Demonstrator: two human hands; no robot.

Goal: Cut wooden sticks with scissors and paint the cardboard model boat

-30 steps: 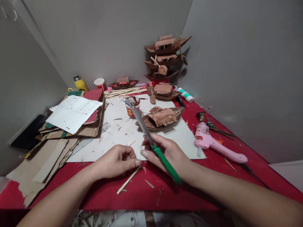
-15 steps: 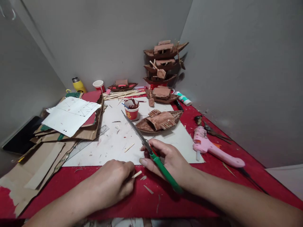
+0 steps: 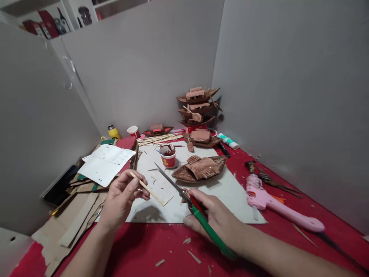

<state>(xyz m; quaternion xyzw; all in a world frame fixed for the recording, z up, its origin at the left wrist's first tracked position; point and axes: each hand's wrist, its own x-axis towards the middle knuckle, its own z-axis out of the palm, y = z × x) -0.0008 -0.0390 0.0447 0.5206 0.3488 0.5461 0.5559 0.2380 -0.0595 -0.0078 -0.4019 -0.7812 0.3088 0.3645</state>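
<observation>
Between the thumb and fingers of my left hand (image 3: 123, 194) is a thin pale wooden strip (image 3: 147, 187), tilted down toward the right. My right hand (image 3: 211, 211) grips scissors (image 3: 203, 223) with green and red handles; their blades point up and left, close together. Just beyond lies a brown model boat (image 3: 198, 169) with an arched roof and small slatted pieces along its sides. Beside the boat stands a red and white paper cup (image 3: 168, 157) smeared inside with dark brown paint. Another small pale splinter (image 3: 168, 201) lies on the white sheet (image 3: 178, 192), near the strip's lower end.
Stacked model boats (image 3: 197, 107) stand at the back corner. A pink glue gun (image 3: 276, 204) and pliers (image 3: 278, 182) lie to the right. Cardboard pieces (image 3: 77, 219) and a drawn paper sheet (image 3: 106, 161) are at left. Pale sticks (image 3: 164, 139) lie behind the cup.
My left hand has lifted and turned over, moving left and away from me, so the strip now shows at length. The right hand still holds the scissors. The view has tilted upward.
</observation>
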